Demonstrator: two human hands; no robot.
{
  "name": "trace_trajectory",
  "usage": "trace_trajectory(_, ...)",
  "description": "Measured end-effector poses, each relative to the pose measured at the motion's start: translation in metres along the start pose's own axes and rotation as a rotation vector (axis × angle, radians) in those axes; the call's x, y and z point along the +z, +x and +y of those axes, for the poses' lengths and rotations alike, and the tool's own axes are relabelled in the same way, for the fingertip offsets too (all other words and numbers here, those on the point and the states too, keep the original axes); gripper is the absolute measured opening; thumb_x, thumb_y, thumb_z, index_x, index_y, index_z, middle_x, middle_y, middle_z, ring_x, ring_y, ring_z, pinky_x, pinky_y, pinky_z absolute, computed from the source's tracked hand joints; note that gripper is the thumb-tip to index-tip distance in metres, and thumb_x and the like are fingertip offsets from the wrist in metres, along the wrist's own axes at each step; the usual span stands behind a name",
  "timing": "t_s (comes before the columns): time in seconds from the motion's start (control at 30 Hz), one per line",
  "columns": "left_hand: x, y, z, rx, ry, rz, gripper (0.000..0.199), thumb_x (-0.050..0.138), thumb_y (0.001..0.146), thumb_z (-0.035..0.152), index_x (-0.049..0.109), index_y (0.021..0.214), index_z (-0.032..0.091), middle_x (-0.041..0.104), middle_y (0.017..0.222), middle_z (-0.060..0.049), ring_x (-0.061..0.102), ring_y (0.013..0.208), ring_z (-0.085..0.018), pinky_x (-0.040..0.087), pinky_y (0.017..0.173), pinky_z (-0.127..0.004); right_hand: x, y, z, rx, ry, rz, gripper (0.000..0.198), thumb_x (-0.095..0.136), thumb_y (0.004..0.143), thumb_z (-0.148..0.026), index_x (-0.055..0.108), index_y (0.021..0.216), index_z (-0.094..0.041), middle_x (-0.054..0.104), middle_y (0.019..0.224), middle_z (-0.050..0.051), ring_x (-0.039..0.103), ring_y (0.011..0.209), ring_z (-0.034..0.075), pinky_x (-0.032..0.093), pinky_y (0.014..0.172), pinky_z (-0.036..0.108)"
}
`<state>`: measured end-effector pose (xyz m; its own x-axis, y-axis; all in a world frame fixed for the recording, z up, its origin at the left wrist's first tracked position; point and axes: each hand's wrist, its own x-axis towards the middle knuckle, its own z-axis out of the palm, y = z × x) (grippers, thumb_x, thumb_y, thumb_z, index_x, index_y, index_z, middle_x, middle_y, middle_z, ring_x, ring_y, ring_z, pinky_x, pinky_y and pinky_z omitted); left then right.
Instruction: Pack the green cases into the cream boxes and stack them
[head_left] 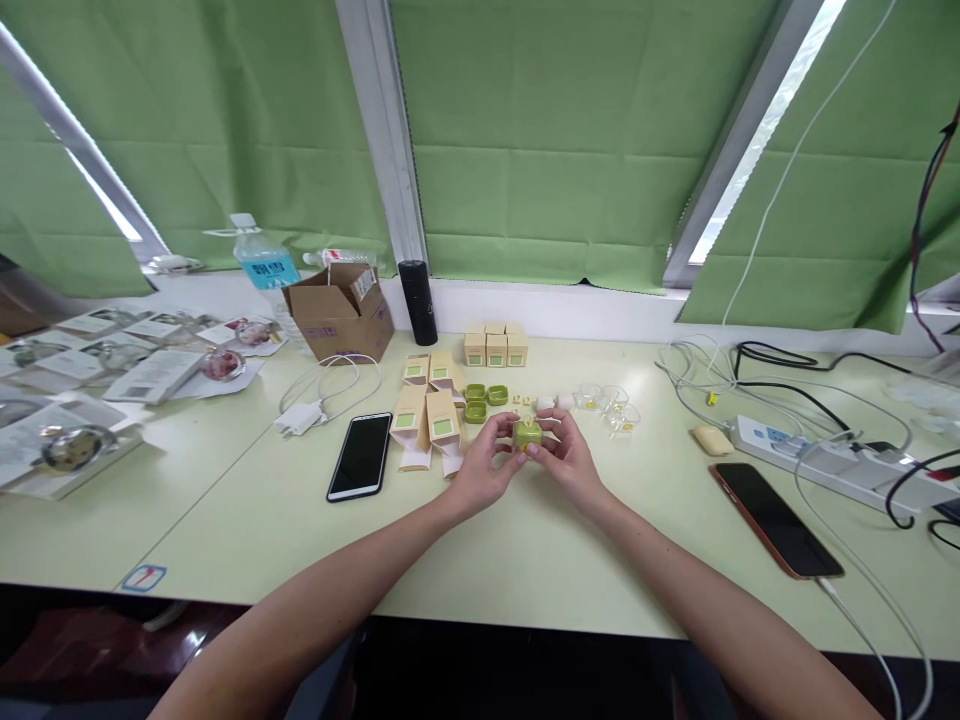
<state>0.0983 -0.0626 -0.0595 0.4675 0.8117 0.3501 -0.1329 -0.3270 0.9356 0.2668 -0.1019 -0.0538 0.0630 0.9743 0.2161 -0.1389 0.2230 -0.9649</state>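
Between my fingertips is a small green case [528, 433] with a ring-like loop on top, held a little above the table. My left hand [486, 465] grips its left side, and my right hand [570, 460] closes on its right side. Just beyond lie several open green trays [475, 411]. Some tiny yellowish pieces [517, 399] and white pieces [564, 401] sit behind the case. To the right are several clear plastic covers [615, 400]. Flattened or open cardboard boxes [427, 420] with green labels lie left of my hands.
Closed small boxes [496, 347] stand near the wall, right of a black bottle [418, 303] and a brown carton [341, 315]. A phone [360, 456] lies left; another phone [776, 518], a power strip [810, 465] and cables lie right. Packaged items [150, 370] cover the far left.
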Motion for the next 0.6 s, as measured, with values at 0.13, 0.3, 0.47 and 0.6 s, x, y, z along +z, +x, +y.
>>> trace_trajectory(0.13,-0.0007,0.0023,-0.0014,-0.005,0.000,0.016,0.036,0.072,0.091,0.033,0.058,0.123,0.024,0.061,0.122,-0.010,0.062,0.108,-0.022,0.053,0.096,-0.039,0.0017,0.0002,-0.0019,-0.025,-0.041,0.011,0.044,0.084,0.077,-0.050,0.058,0.105,-0.028,0.064,0.109,0.003,0.071,0.091,0.019,0.059,0.080,0.035)
trace_trajectory(0.3,-0.0003,0.0040,0.0003,-0.001,0.020,0.031,0.033,0.071,0.090,0.027,0.061,0.122,0.024,0.064,0.118,-0.008,0.063,0.110,-0.023,0.052,0.098,-0.041,-0.0009,0.0005,-0.0036,-0.009,-0.073,0.013,0.041,0.084,0.077,-0.050,0.059,0.100,-0.027,0.067,0.102,0.002,0.071,0.086,0.020,0.059,0.080,0.038)
trace_trajectory(0.47,0.0010,0.0014,-0.0005,0.021,0.087,0.027,0.033,0.070,0.090,0.024,0.062,0.122,0.024,0.066,0.122,-0.009,0.064,0.113,-0.025,0.053,0.101,-0.043,-0.0031,0.0004,-0.0048,-0.046,-0.248,0.063,0.037,0.083,0.075,-0.045,0.060,0.096,-0.025,0.067,0.097,0.003,0.066,0.092,0.022,0.053,0.076,0.035)
trace_trajectory(0.6,-0.0001,-0.0015,-0.0024,0.054,0.221,0.013,0.042,0.068,0.091,0.022,0.057,0.131,0.026,0.062,0.133,-0.011,0.061,0.124,-0.026,0.053,0.105,-0.045,-0.0042,0.0013,-0.0032,-0.042,-0.324,0.089,0.039,0.081,0.071,-0.041,0.058,0.098,-0.025,0.065,0.097,0.001,0.059,0.079,0.017,0.049,0.069,0.032)
